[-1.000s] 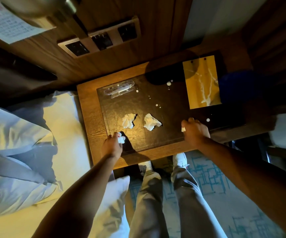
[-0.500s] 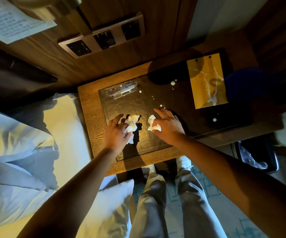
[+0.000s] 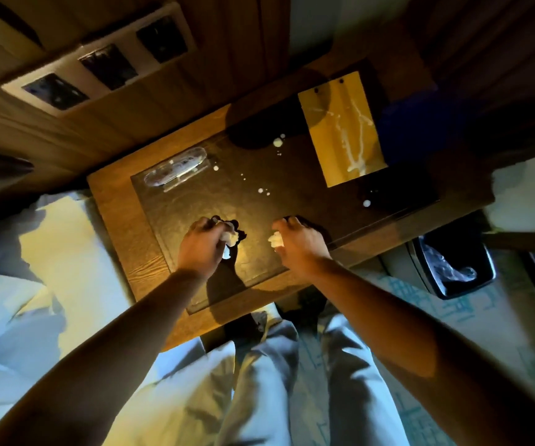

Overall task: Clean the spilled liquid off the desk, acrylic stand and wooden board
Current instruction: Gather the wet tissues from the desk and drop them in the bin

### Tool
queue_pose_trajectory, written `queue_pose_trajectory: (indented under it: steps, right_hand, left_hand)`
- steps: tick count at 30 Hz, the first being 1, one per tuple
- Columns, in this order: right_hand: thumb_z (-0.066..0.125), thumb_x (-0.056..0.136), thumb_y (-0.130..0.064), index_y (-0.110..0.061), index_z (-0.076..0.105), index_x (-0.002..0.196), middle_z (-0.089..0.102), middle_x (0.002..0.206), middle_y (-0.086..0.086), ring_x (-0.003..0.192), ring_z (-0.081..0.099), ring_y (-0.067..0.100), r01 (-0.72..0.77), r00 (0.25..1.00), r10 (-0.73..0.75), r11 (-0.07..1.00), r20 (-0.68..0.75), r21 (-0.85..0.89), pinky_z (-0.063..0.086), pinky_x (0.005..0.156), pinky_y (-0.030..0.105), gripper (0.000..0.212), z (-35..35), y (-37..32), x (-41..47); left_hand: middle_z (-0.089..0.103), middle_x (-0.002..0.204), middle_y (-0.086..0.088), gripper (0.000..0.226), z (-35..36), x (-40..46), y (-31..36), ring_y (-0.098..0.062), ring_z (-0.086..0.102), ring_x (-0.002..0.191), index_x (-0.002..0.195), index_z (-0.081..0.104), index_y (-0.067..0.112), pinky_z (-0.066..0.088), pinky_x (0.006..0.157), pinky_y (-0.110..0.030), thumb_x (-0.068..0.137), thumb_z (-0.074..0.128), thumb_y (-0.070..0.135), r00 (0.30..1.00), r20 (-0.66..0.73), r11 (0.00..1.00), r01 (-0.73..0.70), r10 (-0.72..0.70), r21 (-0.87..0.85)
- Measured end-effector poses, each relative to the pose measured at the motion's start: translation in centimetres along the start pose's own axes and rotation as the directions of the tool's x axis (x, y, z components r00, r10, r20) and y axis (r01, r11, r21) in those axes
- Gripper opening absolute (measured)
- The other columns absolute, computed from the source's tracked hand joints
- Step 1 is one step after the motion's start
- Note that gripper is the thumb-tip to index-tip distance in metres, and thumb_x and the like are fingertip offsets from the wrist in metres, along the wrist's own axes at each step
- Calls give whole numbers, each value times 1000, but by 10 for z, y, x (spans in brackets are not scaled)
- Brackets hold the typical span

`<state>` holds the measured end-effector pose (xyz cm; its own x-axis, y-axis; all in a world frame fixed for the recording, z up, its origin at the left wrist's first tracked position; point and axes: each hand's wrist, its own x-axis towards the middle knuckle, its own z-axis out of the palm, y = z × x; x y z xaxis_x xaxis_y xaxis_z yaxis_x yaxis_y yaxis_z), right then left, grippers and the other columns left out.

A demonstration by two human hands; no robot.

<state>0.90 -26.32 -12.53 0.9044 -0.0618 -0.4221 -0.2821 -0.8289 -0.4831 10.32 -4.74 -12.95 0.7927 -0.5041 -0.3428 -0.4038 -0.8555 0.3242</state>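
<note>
My left hand (image 3: 200, 246) is closed on a crumpled white tissue (image 3: 230, 238) just above the dark desk mat (image 3: 259, 201). My right hand (image 3: 300, 241) grips a second crumpled tissue (image 3: 276, 241) beside it, a hand's width to the right. White liquid drops (image 3: 277, 142) dot the mat farther back, with one more drop (image 3: 367, 203) at the right. The clear acrylic stand (image 3: 176, 170) lies at the mat's back left with white specks on it. The yellow wooden board (image 3: 343, 130) at the back right carries white streaks of liquid.
The wooden desk (image 3: 115, 207) stands against a wood-panelled wall with a socket plate (image 3: 99, 62). A bed with white pillows (image 3: 34, 252) lies to the left. A black waste bin (image 3: 452, 265) with a liner sits on the floor at the right. My legs are below the desk's front edge.
Both hands moved from the mat's front edge to the two tissues lying on it and closed on them. The view has tilted slightly.
</note>
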Motion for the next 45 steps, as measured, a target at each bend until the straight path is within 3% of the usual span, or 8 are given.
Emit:
queue_pose_trajectory:
  steps: [4, 9, 15, 19, 27, 34, 38, 45]
  right_hand:
    - [72, 86, -28, -21, 57, 116, 61, 111, -1, 89, 63, 17, -143, 941, 225, 941, -251, 307, 46, 69, 27, 35, -34, 44, -41]
    - [78, 79, -27, -22, 62, 90, 60, 85, -6, 77, 60, 20, -268, 671, 562, 792, -484, 548, 47, 67, 36, 20, -63, 146, -135]
    - [76, 78, -32, -19, 66, 90, 70, 88, 4, 81, 65, 25, -433, 366, 808, 587, -462, 684, 51, 73, 37, 20, -54, 257, -216]
    - [75, 80, -25, -17, 67, 93, 69, 95, 6, 82, 64, 26, -451, 259, 865, 501, -429, 738, 50, 77, 36, 17, -26, 310, -234]
    - [64, 82, -18, -20, 64, 99, 68, 103, 5, 95, 65, 29, -557, 219, 935, 354, -278, 751, 48, 83, 35, 18, 36, 383, -217]
    - [66, 83, -34, -24, 64, 98, 72, 103, -5, 99, 65, 22, -651, 257, 899, 432, -354, 624, 45, 77, 31, 18, 73, 430, -198]
    - [61, 86, -40, -25, 61, 100, 74, 97, -2, 92, 68, 26, -688, 236, 924, 378, -302, 620, 46, 74, 33, 21, 92, 440, -188]
    - [58, 88, -42, -20, 59, 94, 74, 88, 1, 83, 68, 31, -696, 201, 937, 341, -285, 632, 44, 69, 33, 23, 94, 453, -163]
  left_hand:
    - [65, 103, -3, 33, 4, 10, 72, -27, 65, 93, 117, 56, 33, 53, 74, -34, 90, 64, 16, 997, 11, 982, -74, 77, -175]
    - [64, 124, -1, 54, 13, 16, 205, -22, 62, 111, 125, 54, 32, 57, 84, -43, 83, 71, 4, 959, -20, 893, -271, 283, -360]
    - [59, 129, 0, 59, 58, 24, 312, -22, 58, 117, 136, 52, 29, 53, 96, -44, 83, 64, 6, 870, 62, 809, -427, 490, -405]
    - [62, 114, -1, 50, 113, 18, 367, -20, 61, 105, 121, 67, 18, 48, 93, -30, 74, 63, 2, 791, 84, 758, -541, 606, -364]
    - [58, 113, -20, 45, 251, 48, 441, -37, 59, 103, 115, 69, 3, 40, 88, -31, 77, 54, -14, 813, 269, 846, -437, 517, -306]
    - [58, 117, -19, 43, 325, 86, 454, -34, 57, 106, 119, 68, 7, 36, 80, -26, 81, 55, -9, 852, 276, 895, -425, 446, -135]
    - [62, 107, -14, 32, 357, 101, 453, -38, 62, 94, 107, 70, 14, 51, 75, -40, 80, 60, -1, 861, 260, 895, -445, 438, -33]
    - [63, 110, -6, 25, 387, 124, 462, -35, 64, 93, 108, 65, 23, 48, 71, -34, 86, 62, 10, 834, 279, 857, -511, 477, 62]
